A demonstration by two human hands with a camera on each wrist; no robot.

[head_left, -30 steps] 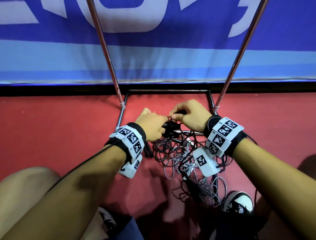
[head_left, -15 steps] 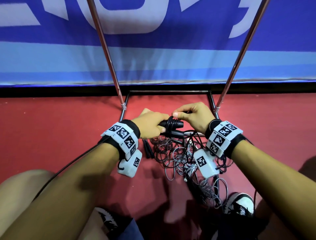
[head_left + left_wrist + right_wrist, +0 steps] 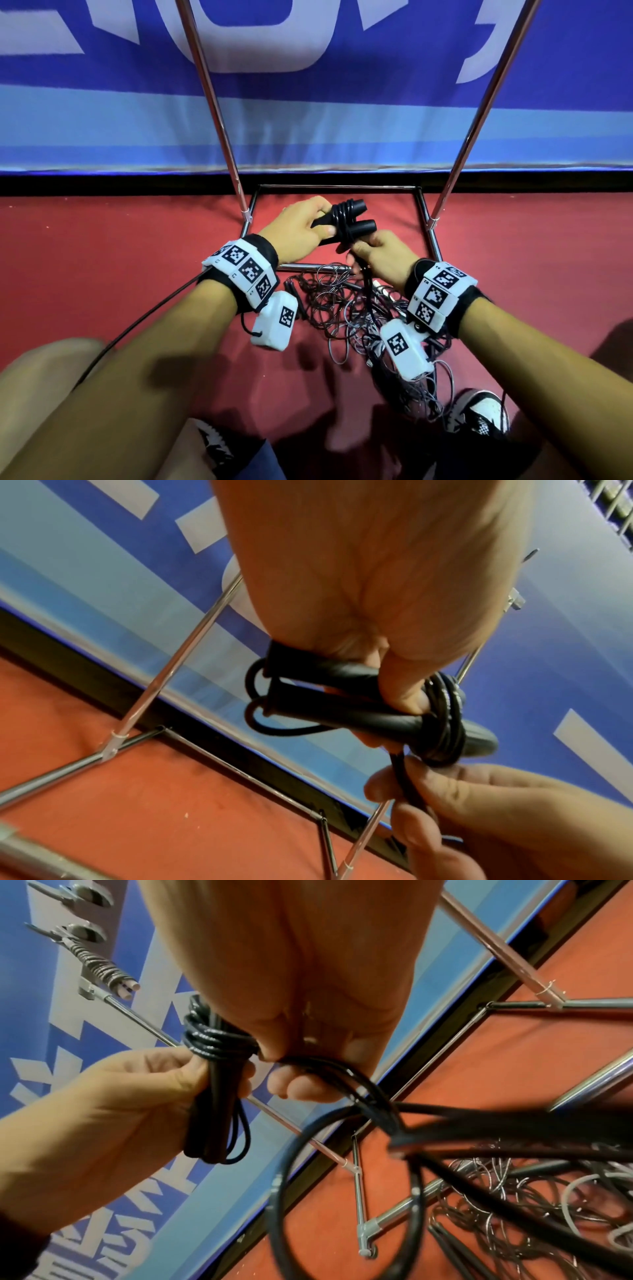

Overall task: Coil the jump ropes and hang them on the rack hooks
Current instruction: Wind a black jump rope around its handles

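Observation:
A black jump rope's two handles [image 3: 349, 219] lie side by side, with several turns of its cord [image 3: 441, 723] wound round them. My left hand [image 3: 322, 222] grips the handles, thumb pressed beside the turns [image 3: 404, 696]. Just below, my right hand [image 3: 363, 250] pinches the loose black cord [image 3: 335, 1074], which runs down in loops to the floor. In the right wrist view the left hand [image 3: 212, 1074] holds the wound bundle [image 3: 219, 1039]. The rack's chrome uprights [image 3: 212, 102] rise on both sides of the hands.
A tangled pile of black and grey ropes [image 3: 342, 308] lies on the red floor inside and in front of the rack's base frame [image 3: 339, 187]. A wound grey rope with white handle ends [image 3: 103, 966] hangs by the rack hooks [image 3: 85, 934]. My shoe [image 3: 479, 414] is close by at lower right.
Both hands have lifted the handles up and away from the pile. The right hand has gone from over the handles to under them, drawing the cord round.

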